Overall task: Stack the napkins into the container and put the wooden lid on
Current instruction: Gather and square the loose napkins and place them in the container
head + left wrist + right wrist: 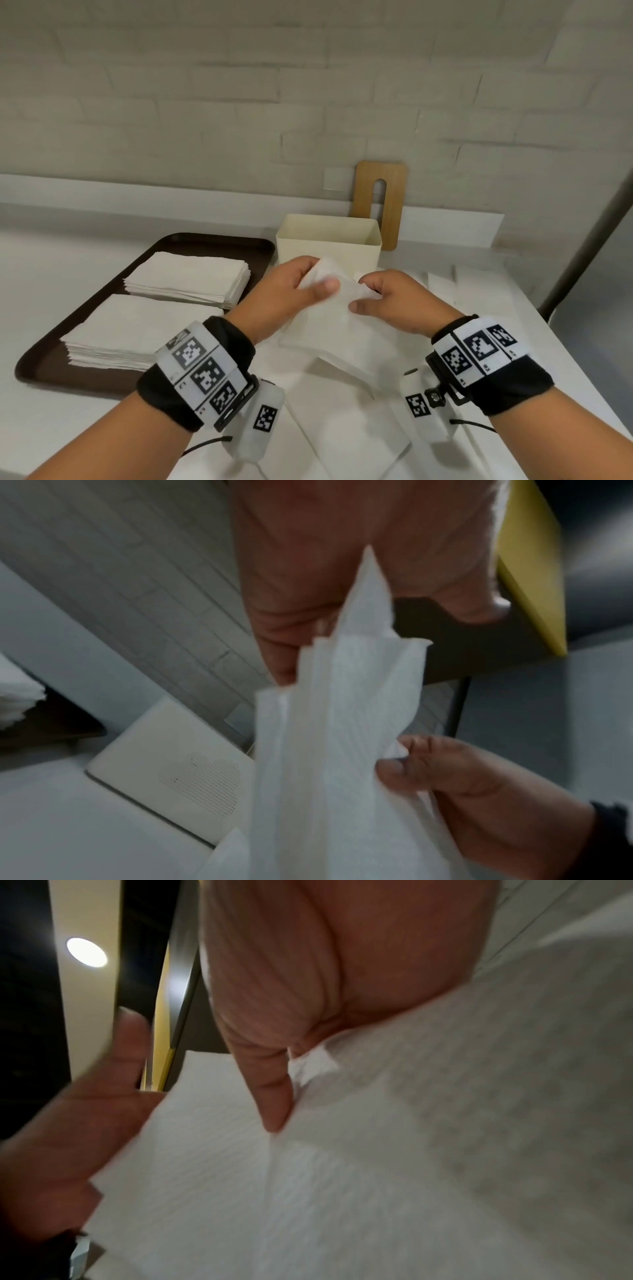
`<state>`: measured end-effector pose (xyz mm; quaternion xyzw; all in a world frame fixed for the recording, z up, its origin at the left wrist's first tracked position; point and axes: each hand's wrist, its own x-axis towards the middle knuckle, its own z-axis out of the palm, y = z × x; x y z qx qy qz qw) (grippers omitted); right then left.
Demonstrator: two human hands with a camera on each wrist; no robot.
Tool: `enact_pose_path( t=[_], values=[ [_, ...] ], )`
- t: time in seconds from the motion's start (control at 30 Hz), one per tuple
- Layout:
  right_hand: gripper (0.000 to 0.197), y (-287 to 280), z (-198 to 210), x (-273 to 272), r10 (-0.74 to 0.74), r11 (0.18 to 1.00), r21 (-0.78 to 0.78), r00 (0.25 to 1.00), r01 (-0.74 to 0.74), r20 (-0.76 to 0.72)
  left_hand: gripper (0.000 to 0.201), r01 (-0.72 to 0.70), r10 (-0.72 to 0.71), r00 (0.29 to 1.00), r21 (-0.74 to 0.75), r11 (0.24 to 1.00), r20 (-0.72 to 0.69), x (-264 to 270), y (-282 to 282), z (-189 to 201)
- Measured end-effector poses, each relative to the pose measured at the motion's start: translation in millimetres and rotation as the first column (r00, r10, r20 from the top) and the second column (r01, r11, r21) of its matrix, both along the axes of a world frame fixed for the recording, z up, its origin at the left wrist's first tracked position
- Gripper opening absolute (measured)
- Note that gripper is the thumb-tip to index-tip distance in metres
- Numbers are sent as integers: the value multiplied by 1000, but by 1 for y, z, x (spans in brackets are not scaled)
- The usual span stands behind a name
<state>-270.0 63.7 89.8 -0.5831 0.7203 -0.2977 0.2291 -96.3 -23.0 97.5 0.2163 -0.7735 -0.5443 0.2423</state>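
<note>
I've got both hands up over the bench point(102, 428) w/ one white napkin point(329, 318) between them. My left hand point(291, 298) pinches its far-left corner, thumb on top, fingers curled under. My right hand point(394, 301) pinches the right edge, thumb pressed on the top face; the left wrist cam shows those fingers point(421, 764) nipping a crumpled bit of the paper. The napkin hangs in the air, slightly blurred, just in front of the cream container point(329, 240).

The container sits open at the back of the bench; can't see what's inside from here. Behind it the wooden lid point(380, 202) leans upright vs. the brick wall point(239, 102), its slot vertical.

To the left, a dark brown tray point(205, 243) carries two napkin stacks point(191, 277), one behind the other. More loose napkins point(359, 428) lie spread flat on the bench under and to the right of my wrists, overlapping.
</note>
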Motion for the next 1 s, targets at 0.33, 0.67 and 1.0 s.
enact_pose_path(
  t=[0.33,0.67,1.0],
  values=[
    [65,9,3,7,33,999,-41,998,-31,54,37,-90,92,996,-215,972,-4,-8,2,-13],
    [20,51,-15,-43,-294,935,-56,853,351,431,25,-274,302,946,211,938,-115,0,-11,-41],
    [41,55,-79,-33,-318,862,-44,606,505,729,40,-280,285,958,372,885,43,-16,-4,-88]
  ],
)
